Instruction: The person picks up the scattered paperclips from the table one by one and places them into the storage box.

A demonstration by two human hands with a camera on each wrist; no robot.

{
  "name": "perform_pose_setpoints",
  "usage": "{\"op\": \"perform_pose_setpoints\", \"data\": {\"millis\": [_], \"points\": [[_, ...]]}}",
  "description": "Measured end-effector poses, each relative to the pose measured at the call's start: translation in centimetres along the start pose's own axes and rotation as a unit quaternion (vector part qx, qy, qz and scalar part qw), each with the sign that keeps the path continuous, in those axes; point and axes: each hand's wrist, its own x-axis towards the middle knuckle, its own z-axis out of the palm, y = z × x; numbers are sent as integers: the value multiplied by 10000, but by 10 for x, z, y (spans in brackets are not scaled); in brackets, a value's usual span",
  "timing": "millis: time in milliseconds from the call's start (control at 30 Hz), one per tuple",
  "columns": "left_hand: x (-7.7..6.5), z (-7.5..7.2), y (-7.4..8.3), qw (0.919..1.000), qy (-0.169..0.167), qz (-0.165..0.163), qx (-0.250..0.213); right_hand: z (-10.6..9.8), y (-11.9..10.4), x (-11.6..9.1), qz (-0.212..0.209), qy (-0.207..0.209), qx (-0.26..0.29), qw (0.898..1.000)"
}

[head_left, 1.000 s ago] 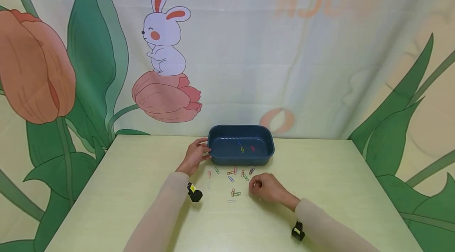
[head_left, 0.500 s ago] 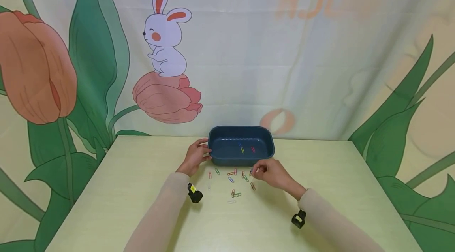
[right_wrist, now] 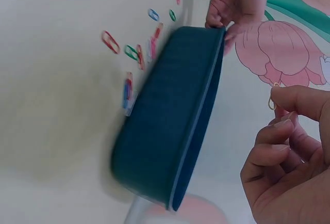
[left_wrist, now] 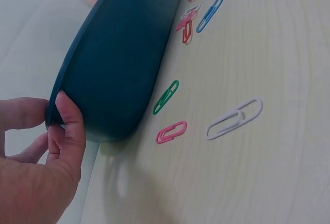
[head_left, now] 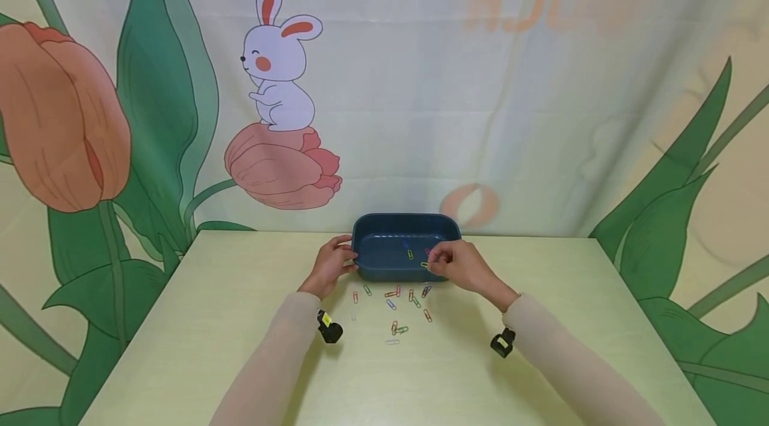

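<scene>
Raised nearer the tray [head_left: 384,274] the left hand [head_left: 328,266] grips, the right hand [head_left: 467,267] pinches a yellow paperclip [head_left: 424,264].

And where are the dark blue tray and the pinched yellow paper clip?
Dark blue tray [left_wrist: 113,53], left wrist view: its outer wall.
Yellow paper clip [head_left: 424,264], head view: its exposed end.

Tray [head_left: 380,256] common to all views

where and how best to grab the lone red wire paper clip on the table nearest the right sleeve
Pinch the red wire paper clip across its long sides at mid-length, probably coming down from the person's right: it lies flat and narrow on the pale table, touching no other clip, with none beside it on that side.
</scene>
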Motion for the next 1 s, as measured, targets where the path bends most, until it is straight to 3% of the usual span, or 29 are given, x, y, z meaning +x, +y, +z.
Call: {"op": "perform_pose_setpoints", "data": {"millis": [167,400,700,1000], "points": [[0,0,0,10000,8,-34,0,-8,-5,13,100,-32,121,9999],[-2,0,2,10000,12,72,10,-15,-9,32,324,-242,764,9963],[-3,0,2,10000,34,57,-18,-12,-5,62,553,-279,657,9959],[-3,0,4,10000,-11,14,-20,-8,0,85,1211,-133,779,9895]]}}
